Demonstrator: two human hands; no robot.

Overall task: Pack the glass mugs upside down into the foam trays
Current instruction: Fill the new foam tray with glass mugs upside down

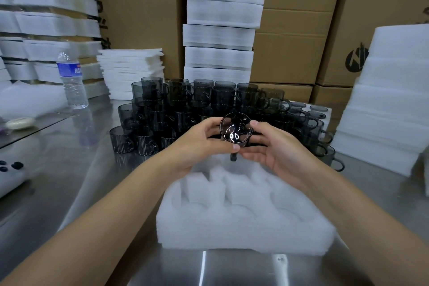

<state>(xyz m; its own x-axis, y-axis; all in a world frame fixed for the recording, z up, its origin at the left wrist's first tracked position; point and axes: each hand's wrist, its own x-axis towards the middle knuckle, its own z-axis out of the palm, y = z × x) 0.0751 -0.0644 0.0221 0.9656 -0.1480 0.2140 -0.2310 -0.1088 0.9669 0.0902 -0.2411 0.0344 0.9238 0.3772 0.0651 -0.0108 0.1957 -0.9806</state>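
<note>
Mug (236,133) was gripped between both hands, above far edge of foam tray (243,213) | left hand (197,144) curled round its left side | right hand (274,150) curled round its right side | handle pointed toward near side | stacked mugs (185,104) stood just beyond, farther along table (76,169).

We hold one smoky glass mug (236,132) between our left grip (199,141) and right grip (274,148), fingers curled round it, its round end facing us and its handle pointing down. It hangs above the far edge of the foam tray (232,237) on the steel counter (92,181), just before the stacked mugs (197,104).
</note>
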